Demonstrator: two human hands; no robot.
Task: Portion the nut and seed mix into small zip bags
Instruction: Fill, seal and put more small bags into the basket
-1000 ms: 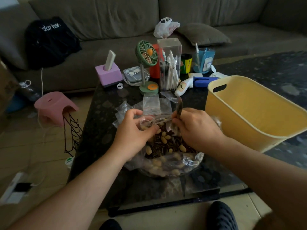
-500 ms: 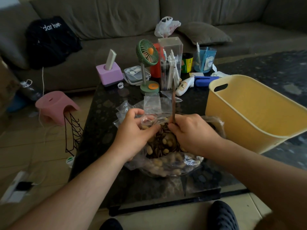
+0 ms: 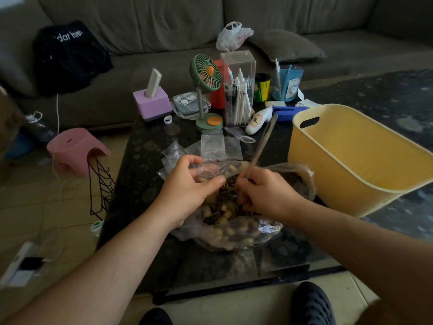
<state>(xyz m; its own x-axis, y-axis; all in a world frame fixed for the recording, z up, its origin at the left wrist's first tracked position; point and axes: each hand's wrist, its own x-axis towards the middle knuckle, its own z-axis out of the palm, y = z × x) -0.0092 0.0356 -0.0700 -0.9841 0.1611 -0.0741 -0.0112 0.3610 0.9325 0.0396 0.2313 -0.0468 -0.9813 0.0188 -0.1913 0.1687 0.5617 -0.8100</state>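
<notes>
Just left of the yellow plastic tub (image 3: 351,160), on the dark glass desk (image 3: 140,184), a large clear plastic bag of nuts and seeds (image 3: 234,231) lies open. A small clear zip bag (image 3: 210,170) is pinched above it by the left hand (image 3: 185,191), thumb against curled fingers. A thin brown stick-like utensil (image 3: 260,146), tilted toward the tub, is gripped by the right hand (image 3: 267,195).

Home living room, grey sofa (image 3: 164,24), cluttered coffee table (image 3: 145,184)
</notes>
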